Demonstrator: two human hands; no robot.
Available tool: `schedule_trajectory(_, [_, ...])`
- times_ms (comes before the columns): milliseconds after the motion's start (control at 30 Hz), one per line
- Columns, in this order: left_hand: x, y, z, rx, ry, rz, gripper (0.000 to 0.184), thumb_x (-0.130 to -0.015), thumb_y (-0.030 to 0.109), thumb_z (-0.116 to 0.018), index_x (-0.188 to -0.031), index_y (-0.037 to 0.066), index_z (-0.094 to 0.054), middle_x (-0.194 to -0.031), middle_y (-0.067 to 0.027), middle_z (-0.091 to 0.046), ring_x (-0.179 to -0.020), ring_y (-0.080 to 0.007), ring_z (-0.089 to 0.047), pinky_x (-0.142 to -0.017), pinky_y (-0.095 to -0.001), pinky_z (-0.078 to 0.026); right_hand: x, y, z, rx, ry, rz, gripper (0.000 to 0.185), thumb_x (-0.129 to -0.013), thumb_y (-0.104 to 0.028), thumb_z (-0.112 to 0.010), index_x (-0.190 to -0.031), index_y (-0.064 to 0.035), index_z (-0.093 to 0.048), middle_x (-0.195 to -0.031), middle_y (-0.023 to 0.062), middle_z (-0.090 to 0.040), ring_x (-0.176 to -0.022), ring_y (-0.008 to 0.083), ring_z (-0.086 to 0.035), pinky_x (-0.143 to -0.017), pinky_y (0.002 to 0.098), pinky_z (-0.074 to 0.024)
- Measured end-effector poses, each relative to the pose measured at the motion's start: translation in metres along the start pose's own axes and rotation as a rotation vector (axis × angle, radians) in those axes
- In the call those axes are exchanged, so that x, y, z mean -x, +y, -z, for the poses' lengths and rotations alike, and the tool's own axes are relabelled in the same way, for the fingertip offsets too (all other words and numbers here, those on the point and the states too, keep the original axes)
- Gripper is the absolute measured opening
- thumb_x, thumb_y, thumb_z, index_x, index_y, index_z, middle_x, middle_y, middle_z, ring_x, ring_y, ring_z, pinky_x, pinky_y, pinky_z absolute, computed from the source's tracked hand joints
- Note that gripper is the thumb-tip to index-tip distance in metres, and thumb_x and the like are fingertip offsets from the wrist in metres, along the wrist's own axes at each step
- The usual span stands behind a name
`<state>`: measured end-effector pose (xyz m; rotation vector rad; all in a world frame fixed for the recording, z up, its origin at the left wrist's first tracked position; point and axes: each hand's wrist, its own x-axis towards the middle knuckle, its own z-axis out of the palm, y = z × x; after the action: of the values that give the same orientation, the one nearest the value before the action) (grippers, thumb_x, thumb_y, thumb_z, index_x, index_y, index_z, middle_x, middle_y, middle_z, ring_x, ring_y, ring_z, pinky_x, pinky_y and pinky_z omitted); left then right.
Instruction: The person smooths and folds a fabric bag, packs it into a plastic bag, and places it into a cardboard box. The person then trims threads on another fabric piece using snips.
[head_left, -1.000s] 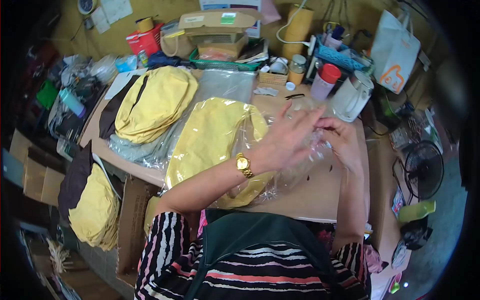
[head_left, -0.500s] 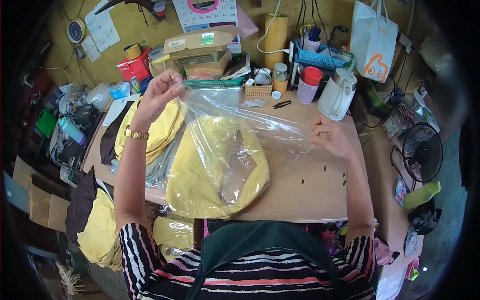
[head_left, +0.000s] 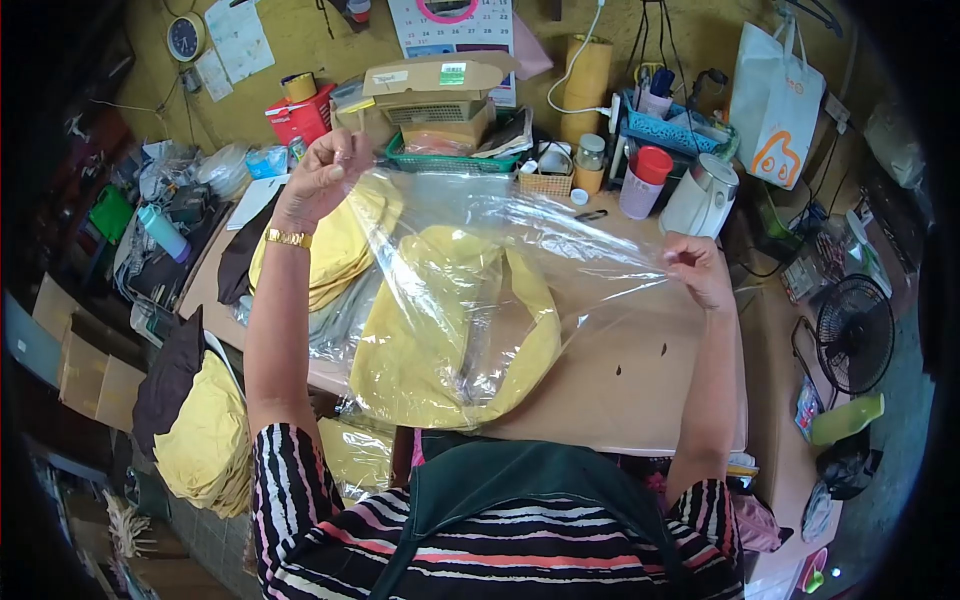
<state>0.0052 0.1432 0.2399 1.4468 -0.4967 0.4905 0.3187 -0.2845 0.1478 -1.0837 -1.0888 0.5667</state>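
A clear plastic bag is stretched between my raised hands over the table. My left hand, with a gold watch at the wrist, pinches its upper left corner. At the opposite side, my right hand grips the bag's right corner between closed fingers. Inside the bag lies a yellow fabric piece, curved like a loop with an opening on its right side; its exact kind is unclear. Beside it on the left, beneath my left forearm, rests a stack of yellow fabric pieces.
Along the back of the brown table stand a green basket, a red-lidded cup and a white kettle. More yellow fabric is piled at lower left. A black fan stands to the right.
My right hand has moved outward to the right, pulling the bag's edge wider and tauter. The whole view has shifted slightly, and my left hand still pinches its corner.
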Motion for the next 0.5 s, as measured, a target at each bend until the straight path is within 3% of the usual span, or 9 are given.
schedule_trajectory(67, [-0.002, 0.015, -0.002, -0.336, 0.011, 0.119, 0.022, -0.077, 0.020, -0.078, -0.081, 0.010, -0.059, -0.082, 0.0022, -0.052, -0.080, -0.0110, -0.046, -0.074, -0.0263, -0.036, 0.000, -0.014, -0.001, 0.395, -0.059, -0.051, 0.033, -0.068, -0.029, -0.084, -0.075, -0.0070, -0.061, -0.073, -0.0010, -0.051, -0.070, 0.0105, -0.043, -0.064, 0.0236, -0.0311])
schedule_trajectory(100, [-0.006, 0.027, -0.011, -0.523, 0.062, 0.251, 0.020, -0.080, 0.020, -0.076, -0.079, 0.006, -0.062, -0.083, 0.0019, -0.053, -0.083, -0.0121, -0.048, -0.074, -0.0272, -0.038, 0.001, -0.020, -0.002, 0.394, -0.063, -0.047, 0.033, -0.068, -0.029, -0.084, -0.075, -0.0070, -0.061, -0.073, -0.0010, -0.051, -0.070, 0.0105, -0.043, -0.064, 0.0236, -0.0311])
schedule_trajectory(133, [-0.010, 0.031, -0.016, -0.527, 0.067, 0.250, 0.020, -0.080, 0.020, -0.076, -0.079, 0.006, -0.062, -0.083, 0.0019, -0.053, -0.083, -0.0121, -0.048, -0.074, -0.0272, -0.038, 0.004, -0.025, -0.003, 0.325, -0.058, 0.026, 0.033, -0.069, -0.029, -0.084, -0.074, -0.0069, -0.060, -0.079, 0.0009, -0.052, -0.073, 0.0111, -0.044, -0.067, 0.0242, -0.0322])
schedule_trajectory(200, [-0.016, 0.036, -0.029, -1.176, 0.039, 0.241, 0.023, -0.082, 0.022, -0.074, -0.079, 0.003, -0.063, -0.085, -0.0003, -0.055, -0.088, -0.0134, -0.050, -0.077, -0.0285, -0.039, 0.008, -0.025, -0.006, 0.252, -0.056, 0.097, 0.034, -0.069, -0.030, -0.084, -0.073, -0.0068, -0.060, -0.085, 0.0029, -0.054, -0.077, 0.0118, -0.045, -0.069, 0.0247, -0.0333])
schedule_trajectory(267, [-0.019, 0.041, -0.039, -1.256, 0.036, 0.151, 0.027, -0.082, 0.026, -0.074, -0.078, 0.002, -0.064, -0.095, -0.0038, -0.057, -0.094, -0.0164, -0.052, -0.081, -0.0306, -0.041, 0.009, -0.023, -0.009, 0.320, 0.016, 0.229, 0.034, -0.072, -0.032, -0.082, -0.072, -0.0082, -0.059, -0.096, 0.0064, -0.053, -0.086, 0.0150, -0.046, -0.078, 0.0277, -0.0339])
schedule_trajectory(333, [-0.020, 0.042, -0.038, -1.513, 0.125, -0.086, 0.027, -0.081, 0.028, -0.075, -0.076, 0.003, -0.065, -0.107, -0.0067, -0.056, -0.101, -0.0196, -0.052, -0.088, -0.0328, -0.040, 0.017, -0.009, 0.004, 0.237, 0.064, 0.220, 0.034, -0.073, -0.033, -0.081, -0.073, -0.0085, -0.058, -0.100, 0.0074, -0.052, -0.089, 0.0169, -0.046, -0.081, 0.0295, -0.0341])
schedule_trajectory(367, [-0.020, 0.040, -0.037, -1.514, 0.126, -0.085, 0.027, -0.081, 0.028, -0.075, -0.076, 0.003, -0.065, -0.107, -0.0067, -0.056, -0.101, -0.0196, -0.052, -0.088, -0.0328, -0.040, 0.016, -0.011, 0.001, 0.156, 0.114, 0.216, 0.035, -0.074, -0.034, -0.080, -0.073, -0.0087, -0.057, -0.103, 0.0084, -0.052, -0.092, 0.0189, -0.047, -0.084, 0.0313, -0.0342])
schedule_trajectory(433, [-0.021, 0.030, -0.036, -1.004, 0.168, -0.112, 0.021, -0.090, 0.026, -0.064, -0.084, 0.007, -0.061, -0.107, -0.0071, -0.056, -0.103, -0.0199, -0.053, -0.092, -0.0319, -0.040, 0.014, -0.007, -0.018, 0.022, 0.178, 0.257, 0.034, -0.078, -0.034, -0.077, -0.074, -0.0086, -0.056, -0.100, 0.0079, -0.053, -0.092, 0.0195, -0.047, -0.085, 0.0317, -0.0342])
schedule_trajectory(500, [-0.026, 0.020, -0.050, -0.750, 0.180, -0.121, 0.018, -0.095, 0.025, -0.059, -0.088, 0.009, -0.059, -0.107, -0.0072, -0.056, -0.103, -0.0200, -0.054, -0.095, -0.0314, -0.040, 0.008, -0.004, -0.047, -0.113, 0.245, 0.300, 0.033, -0.081, -0.034, -0.075, -0.076, -0.0085, -0.055, -0.096, 0.0073, -0.053, -0.093, 0.0200, -0.047, -0.086, 0.0322, -0.0342])
